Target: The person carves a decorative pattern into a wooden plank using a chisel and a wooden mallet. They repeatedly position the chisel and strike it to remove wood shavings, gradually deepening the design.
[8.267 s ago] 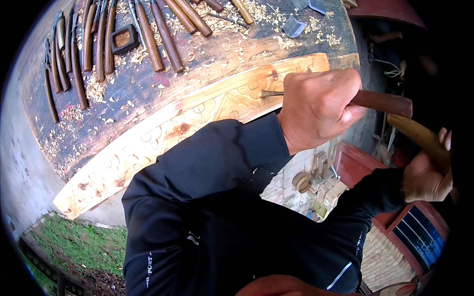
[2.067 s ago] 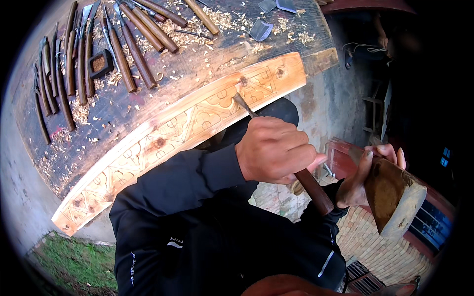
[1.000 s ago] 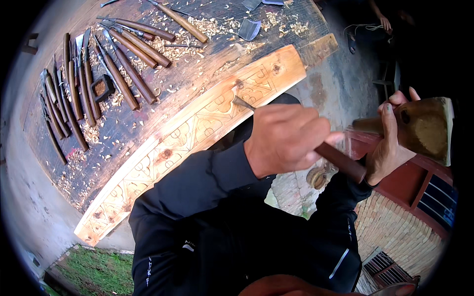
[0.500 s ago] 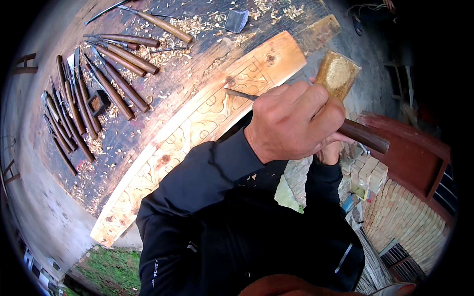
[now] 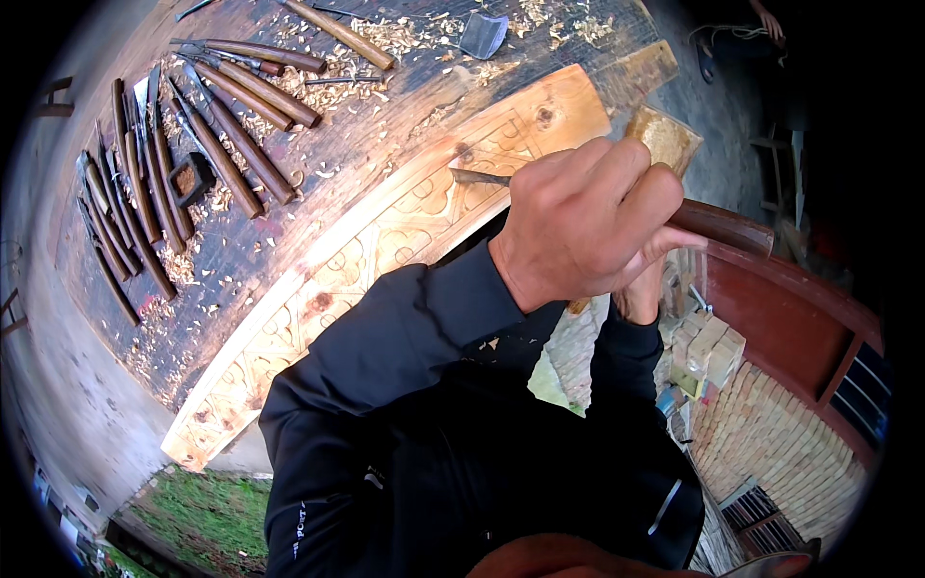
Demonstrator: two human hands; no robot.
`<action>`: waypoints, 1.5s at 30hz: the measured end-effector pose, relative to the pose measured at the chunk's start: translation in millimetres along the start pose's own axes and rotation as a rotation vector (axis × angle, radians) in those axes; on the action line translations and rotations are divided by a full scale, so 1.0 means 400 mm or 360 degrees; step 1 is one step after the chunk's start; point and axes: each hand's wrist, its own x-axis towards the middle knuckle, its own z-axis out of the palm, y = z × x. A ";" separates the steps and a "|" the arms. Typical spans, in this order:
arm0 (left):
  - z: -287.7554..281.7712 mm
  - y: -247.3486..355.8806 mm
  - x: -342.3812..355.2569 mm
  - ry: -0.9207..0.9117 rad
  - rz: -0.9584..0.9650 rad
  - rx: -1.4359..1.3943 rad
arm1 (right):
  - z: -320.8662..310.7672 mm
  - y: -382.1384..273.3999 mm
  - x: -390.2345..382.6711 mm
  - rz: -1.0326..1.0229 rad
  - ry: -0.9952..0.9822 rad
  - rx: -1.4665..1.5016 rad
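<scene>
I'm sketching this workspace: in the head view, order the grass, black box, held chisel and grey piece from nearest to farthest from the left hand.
1. Held chisel: gripped in the left hand.
2. Grey piece: ahead, slightly left.
3. Black box: well to the left.
4. Grass: lower left, on the ground.

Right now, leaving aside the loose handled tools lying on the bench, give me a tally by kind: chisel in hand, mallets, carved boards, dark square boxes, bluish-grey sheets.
Chisel in the left hand: 1
Mallet: 1
Carved board: 1
Dark square box: 1
Bluish-grey sheet: 1
Total: 5
</scene>
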 end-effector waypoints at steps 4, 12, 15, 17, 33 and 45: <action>0.008 0.000 0.012 0.0025 -0.0068 -0.0095 | -0.002 -0.009 0.005 -0.0006 0.0026 -0.0027; 0.007 -0.005 0.013 0.0092 -0.0085 -0.0085 | 0.008 -0.001 0.005 0.0006 0.0012 -0.0039; 0.007 -0.002 0.019 0.0128 -0.0086 -0.0071 | 0.007 -0.002 0.001 0.0013 0.0015 -0.0046; 0.011 -0.001 0.015 0.0102 -0.0109 -0.0084 | 0.004 -0.004 -0.001 0.0008 0.0031 -0.0056; 0.003 -0.001 0.028 0.0090 -0.0195 -0.0122 | 0.005 -0.005 -0.018 0.0035 0.0031 -0.0070; 0.036 -0.065 0.083 0.0119 -0.0566 -0.0064 | 0.044 -0.042 -0.045 0.0088 0.0002 -0.0112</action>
